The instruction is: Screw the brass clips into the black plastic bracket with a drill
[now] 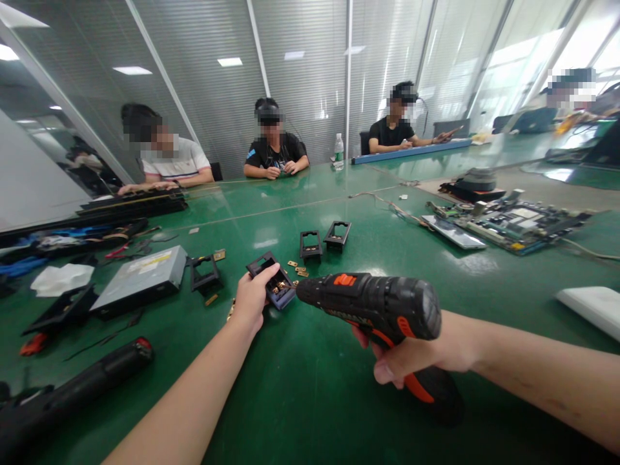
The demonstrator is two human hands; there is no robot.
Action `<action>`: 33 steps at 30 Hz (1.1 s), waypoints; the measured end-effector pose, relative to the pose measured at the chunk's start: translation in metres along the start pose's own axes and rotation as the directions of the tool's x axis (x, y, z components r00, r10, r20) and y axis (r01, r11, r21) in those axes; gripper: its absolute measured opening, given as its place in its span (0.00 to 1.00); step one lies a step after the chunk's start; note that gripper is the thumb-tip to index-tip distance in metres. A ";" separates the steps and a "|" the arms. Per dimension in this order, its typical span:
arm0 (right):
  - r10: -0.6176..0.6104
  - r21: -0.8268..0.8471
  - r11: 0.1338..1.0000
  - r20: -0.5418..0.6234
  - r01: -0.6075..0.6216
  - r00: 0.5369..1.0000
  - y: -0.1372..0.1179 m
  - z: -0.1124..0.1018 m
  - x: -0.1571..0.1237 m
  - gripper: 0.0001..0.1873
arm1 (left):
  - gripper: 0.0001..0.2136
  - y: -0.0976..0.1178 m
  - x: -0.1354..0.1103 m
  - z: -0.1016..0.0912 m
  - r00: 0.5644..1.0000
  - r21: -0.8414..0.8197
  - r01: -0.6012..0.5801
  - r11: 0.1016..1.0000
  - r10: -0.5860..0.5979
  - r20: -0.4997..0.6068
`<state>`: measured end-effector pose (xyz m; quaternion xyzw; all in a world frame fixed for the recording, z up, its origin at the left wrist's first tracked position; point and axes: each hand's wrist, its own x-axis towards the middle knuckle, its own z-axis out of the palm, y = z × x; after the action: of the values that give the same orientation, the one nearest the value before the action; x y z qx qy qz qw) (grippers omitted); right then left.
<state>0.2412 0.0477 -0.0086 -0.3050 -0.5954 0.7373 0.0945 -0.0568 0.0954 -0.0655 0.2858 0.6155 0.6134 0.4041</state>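
My left hand point(252, 298) is closed around a black plastic frame point(282, 296), tilted up from the green table, with brass-coloured parts inside it. In my right hand point(394, 360) is a black and orange cordless drill point(368, 298), its fingers wrapped round the handle. The drill's nose points left at the brass parts in the frame; the tip of its bit is too small to make out clearly. Two similar black frames point(310, 244) stand just beyond, with small brass plates point(301, 271) lying near them. Another black frame point(204, 274) sits left of my left hand beside a brass piece point(212, 299).
A silver disc drive point(140, 279) and a black cylindrical tool point(87, 384) lie at left. To the right are a circuit board point(526, 223), a phone-like slab point(455, 232) and a white box point(593, 310). Several people sit across the table point(271, 205), near a water bottle point(338, 150).
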 end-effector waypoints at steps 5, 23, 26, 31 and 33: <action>-0.001 -0.011 1.000 -0.007 0.001 1.000 -0.002 0.001 -0.001 0.28 | 0.17 0.001 -0.001 0.001 1.000 0.004 0.011 1.000 -0.011 0.009; -0.028 -0.002 1.000 -0.013 0.028 1.000 0.007 0.001 0.002 0.28 | 0.19 0.004 -0.004 0.002 1.000 -0.007 0.013 1.000 -0.013 0.007; -0.047 -0.003 0.999 -0.001 0.047 0.999 0.007 0.001 0.001 0.27 | 0.20 0.003 -0.003 0.002 1.000 -0.006 0.003 1.000 -0.003 0.007; -0.033 -0.022 0.999 -0.014 0.033 0.999 0.007 0.001 0.000 0.26 | 0.20 0.002 -0.002 0.001 1.000 -0.006 0.009 1.000 -0.009 0.012; -0.048 -0.016 0.999 0.000 0.048 0.999 0.006 0.001 0.000 0.26 | 0.20 0.002 -0.001 0.001 1.000 -0.001 0.008 1.000 -0.008 0.007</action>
<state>0.2420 0.0454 -0.0141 -0.2916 -0.6083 0.7300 0.1098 -0.0555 0.0950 -0.0635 0.2851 0.6150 0.6110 0.4089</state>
